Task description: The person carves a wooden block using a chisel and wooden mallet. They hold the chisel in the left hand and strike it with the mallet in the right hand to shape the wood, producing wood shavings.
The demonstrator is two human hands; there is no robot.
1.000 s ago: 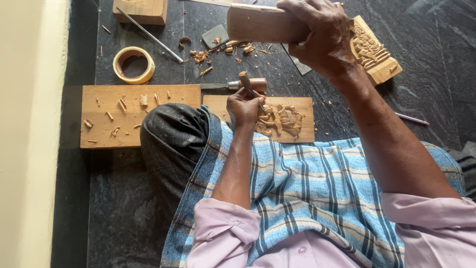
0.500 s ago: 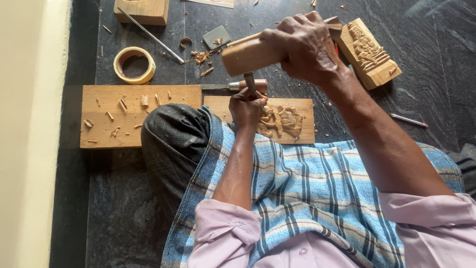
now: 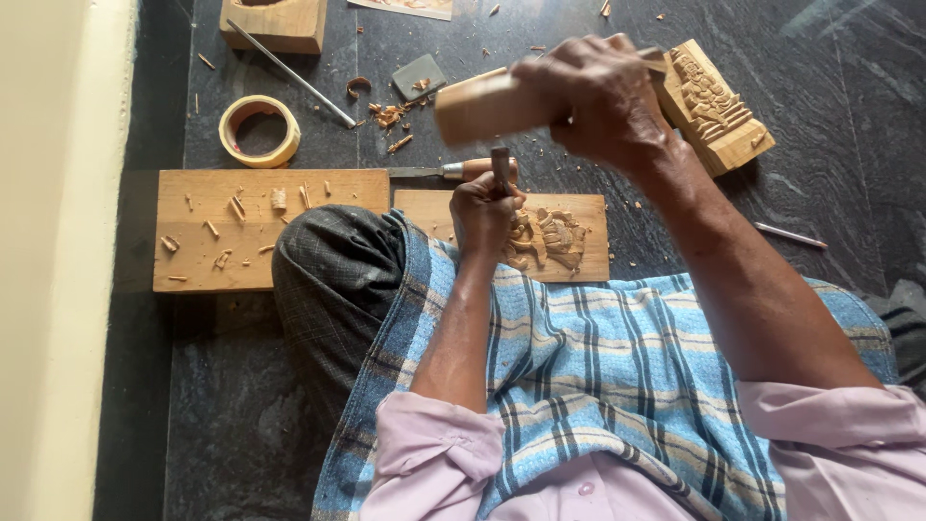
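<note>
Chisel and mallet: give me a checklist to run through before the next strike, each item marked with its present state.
1. Left hand gripping the chisel: ok, upright with its top showing.
2. Right hand holding the wooden mallet: ok, raised just above the chisel.
3. Chisel tip on the carved panel: cannot tell, hidden by the hand.
4. Panel lying flat on the dark floor: ok.
5. Spare chisel clear of the strike: ok, lying behind the panel.

Left hand (image 3: 485,209) fisted low; right hand (image 3: 600,101) clenched, raised.
</note>
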